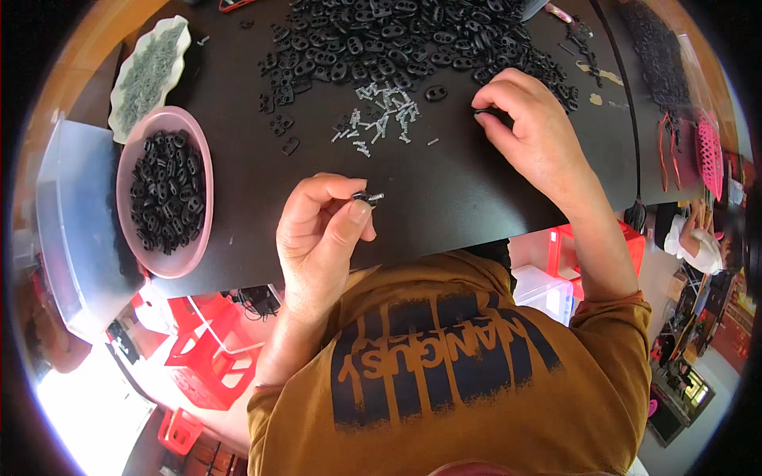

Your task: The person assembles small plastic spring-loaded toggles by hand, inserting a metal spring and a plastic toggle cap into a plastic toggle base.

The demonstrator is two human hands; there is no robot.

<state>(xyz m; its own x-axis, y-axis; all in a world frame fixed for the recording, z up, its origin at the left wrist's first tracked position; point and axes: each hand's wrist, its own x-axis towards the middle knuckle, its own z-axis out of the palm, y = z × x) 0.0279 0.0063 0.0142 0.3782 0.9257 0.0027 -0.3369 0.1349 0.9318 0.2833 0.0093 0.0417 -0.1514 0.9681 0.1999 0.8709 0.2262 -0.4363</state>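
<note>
My left hand (321, 230) is closed in a pinch over the near part of the dark table. Between its thumb and forefinger sits a small black cord-lock part (361, 196), with a thin metal spring (376, 197) sticking out to the right. Farther right, my right hand (528, 119) pinches a small black piece (481, 113), mostly hidden by the fingertips; it looks like another cord-lock part. Between and beyond the hands lies a loose scatter of metal springs (385, 111). One black two-hole cord-lock part (436, 93) lies apart, left of my right hand.
A large heap of black two-hole parts (389, 40) covers the table's far side. At left stand a pink bowl (205, 198) of black parts and a pale scalloped dish (119, 119) of springs. A clear plastic bin (71, 222) is beyond the left edge; a black cable (631, 111) runs at right.
</note>
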